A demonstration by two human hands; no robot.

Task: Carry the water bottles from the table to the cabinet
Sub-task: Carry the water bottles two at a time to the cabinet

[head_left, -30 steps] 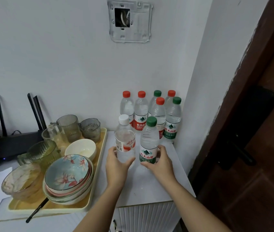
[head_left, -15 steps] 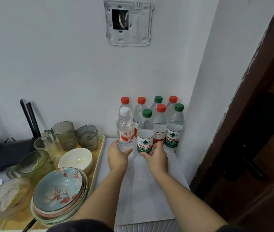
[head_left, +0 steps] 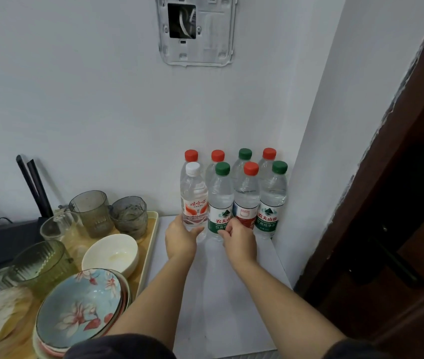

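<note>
Several clear water bottles with red, green and white caps stand in two rows in the corner of the white cabinet top (head_left: 226, 301). My left hand (head_left: 181, 238) grips the base of the white-capped bottle (head_left: 193, 195) at the front left. My right hand (head_left: 239, 242) curls round the base of the green-capped bottle (head_left: 220, 200) beside it. Both bottles stand upright on the surface, pressed against the rows behind. To their right stand a red-capped bottle (head_left: 247, 195) and another green-capped bottle (head_left: 273, 198).
A yellow tray (head_left: 148, 255) to the left holds glass mugs, a white bowl (head_left: 109, 255) and stacked floral bowls (head_left: 78, 312). A black router (head_left: 3, 239) sits at the far left. White walls close the corner; a dark wooden door (head_left: 400, 229) stands at the right.
Both hands pushed the two front bottles back across the surface until they joined the rows in the corner. The camera moved closer.
</note>
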